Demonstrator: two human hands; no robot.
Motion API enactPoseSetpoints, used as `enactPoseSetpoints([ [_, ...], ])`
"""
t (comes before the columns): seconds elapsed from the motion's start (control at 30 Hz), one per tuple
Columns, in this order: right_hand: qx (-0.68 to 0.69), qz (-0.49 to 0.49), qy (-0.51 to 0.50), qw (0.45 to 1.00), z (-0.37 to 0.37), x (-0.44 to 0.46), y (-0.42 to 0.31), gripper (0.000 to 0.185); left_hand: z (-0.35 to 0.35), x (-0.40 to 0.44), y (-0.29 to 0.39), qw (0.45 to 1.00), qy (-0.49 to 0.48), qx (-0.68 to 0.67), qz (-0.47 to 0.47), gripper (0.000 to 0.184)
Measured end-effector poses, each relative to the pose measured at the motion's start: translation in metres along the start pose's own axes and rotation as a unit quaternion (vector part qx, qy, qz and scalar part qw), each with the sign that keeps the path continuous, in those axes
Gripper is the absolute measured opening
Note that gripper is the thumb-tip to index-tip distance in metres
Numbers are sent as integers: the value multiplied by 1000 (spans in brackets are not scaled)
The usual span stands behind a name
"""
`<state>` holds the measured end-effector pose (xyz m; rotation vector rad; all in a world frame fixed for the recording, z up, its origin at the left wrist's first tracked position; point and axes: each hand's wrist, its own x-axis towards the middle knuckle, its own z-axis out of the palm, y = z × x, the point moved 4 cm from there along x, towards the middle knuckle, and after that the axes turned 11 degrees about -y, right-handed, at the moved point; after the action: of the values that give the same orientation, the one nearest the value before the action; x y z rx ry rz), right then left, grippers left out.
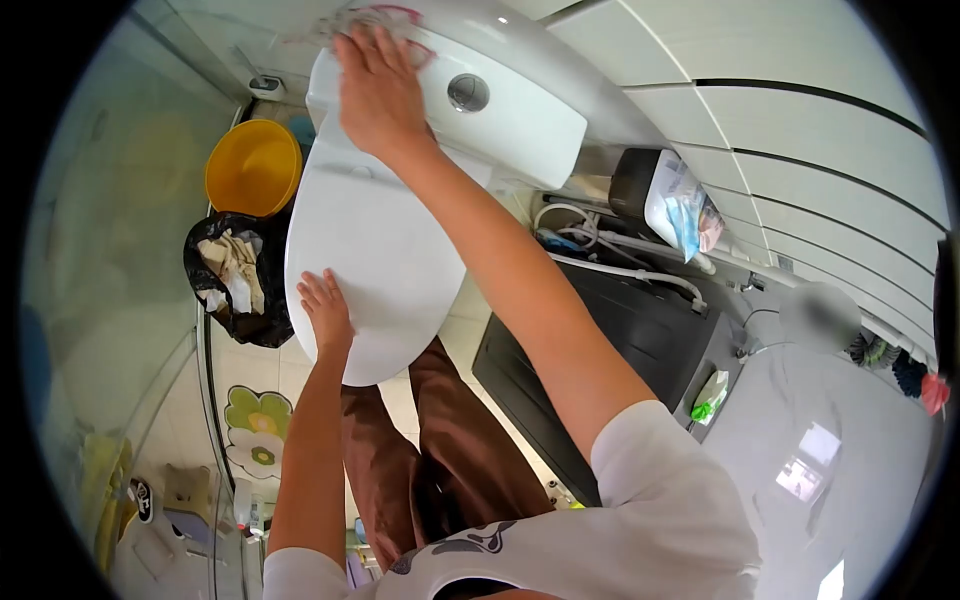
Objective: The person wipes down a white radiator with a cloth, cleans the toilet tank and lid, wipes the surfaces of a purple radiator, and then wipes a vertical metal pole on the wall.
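While a tiled wall [830, 150] runs down the right and a glass panel [130, 230] fills the left, the toilet [385, 220] sits pretty much in the middle, lid [395, 300] down and tank [535, 125] at the far end. Over on the right there's a glossy white counter [850, 430], and between that and the toilet a dark grey unit [590, 350], with white hoses [600, 240] looping past its far edge. Left of the toilet you've got a yellow bucket [253, 168], then a black-bagged bin [275, 290] just nearer, with crumpled paper [235, 270] inside. A flower mat [258, 430] is on the floor below the bin. Now the hands: the right [380, 100] is stretched out over the left end of the tank, palm down, fingers long and close together. Some thin see-through cloth [345, 22] with a pink edge is right at its fingertips, but it's blurry, so I can't tell if it's gripped or only pressed on. The left [326, 318] is holding nothing, just laid flat on the left side of the lid near the front, fingers a bit spread. Smallest stuff: a green-and-white packet [710, 397] beside the dark unit, and the round flush button [468, 93] on top of the tank, right of the right hand.
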<state>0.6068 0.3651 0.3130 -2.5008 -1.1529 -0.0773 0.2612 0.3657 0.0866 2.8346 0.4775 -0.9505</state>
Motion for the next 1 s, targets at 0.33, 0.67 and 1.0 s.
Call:
enactPoseSetpoints([
  [0.33, -76, -197, -156, 965, -30, -61, 22, 47, -23, -9, 0, 997, -43, -55, 19, 95],
  [0.67, -158, -254, -58, 953, -7, -19, -23, 39, -22, -9, 0, 998, -41, -39, 12, 90],
  [1.0, -69, -6, 101, 992, -50, -71, 73, 31, -30, -9, 2, 996, -48, -77, 16, 108],
])
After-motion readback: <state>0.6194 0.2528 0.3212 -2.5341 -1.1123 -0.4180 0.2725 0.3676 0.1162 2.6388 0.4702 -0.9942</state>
